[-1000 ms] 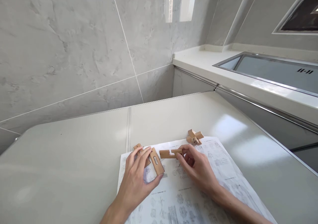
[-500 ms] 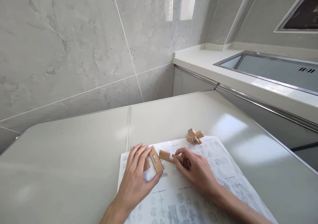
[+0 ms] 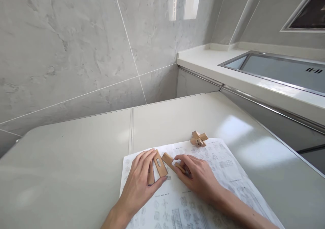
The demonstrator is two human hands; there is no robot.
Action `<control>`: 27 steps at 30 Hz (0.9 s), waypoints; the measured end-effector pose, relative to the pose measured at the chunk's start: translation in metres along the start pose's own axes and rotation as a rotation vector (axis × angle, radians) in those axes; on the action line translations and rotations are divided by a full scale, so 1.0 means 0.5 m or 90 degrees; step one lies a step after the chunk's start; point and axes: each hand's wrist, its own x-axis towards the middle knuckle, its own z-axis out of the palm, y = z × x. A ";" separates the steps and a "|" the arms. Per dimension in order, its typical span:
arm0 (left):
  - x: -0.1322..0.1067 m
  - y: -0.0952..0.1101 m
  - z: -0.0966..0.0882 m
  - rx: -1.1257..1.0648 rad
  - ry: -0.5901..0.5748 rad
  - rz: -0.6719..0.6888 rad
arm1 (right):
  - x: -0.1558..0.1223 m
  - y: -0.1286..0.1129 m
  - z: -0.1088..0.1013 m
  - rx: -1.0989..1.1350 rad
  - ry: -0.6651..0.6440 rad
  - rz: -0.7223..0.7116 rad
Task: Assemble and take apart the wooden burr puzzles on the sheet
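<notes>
My left hand (image 3: 139, 176) is closed over two wooden puzzle pieces. Its fingers and thumb span the slotted wooden block (image 3: 160, 164), which has an oval hole through it. Just left of that block, partly covered by the fingers, is a second wooden piece (image 3: 151, 175). My right hand (image 3: 199, 175) grips a notched wooden bar (image 3: 167, 158) between thumb and fingers, and some of the bar is hidden by them. The bar's far end lies close to the slotted block's right side. Behind my right hand sits a cross-shaped wooden puzzle (image 3: 199, 139) with a letter on one end.
A printed sheet (image 3: 162, 210) with small puzzle drawings lies beneath my hands on the pale table (image 3: 76, 175). A tiled wall (image 3: 76, 53) rises behind. To the right runs a white counter (image 3: 198, 58) with a sink (image 3: 279, 68) set in it.
The notched bar has turned, its right end swinging down towards me. My right index finger has shifted along it. My left fingertips have slid slightly over the slotted block; the cross-shaped puzzle stays put.
</notes>
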 end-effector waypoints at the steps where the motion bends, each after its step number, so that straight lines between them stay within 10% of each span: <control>1: 0.000 0.001 -0.001 -0.002 -0.004 0.003 | 0.000 -0.001 0.000 0.002 0.000 -0.014; 27: -0.005 0.012 -0.010 -0.029 -0.098 0.018 | -0.004 -0.008 -0.011 0.045 -0.117 -0.109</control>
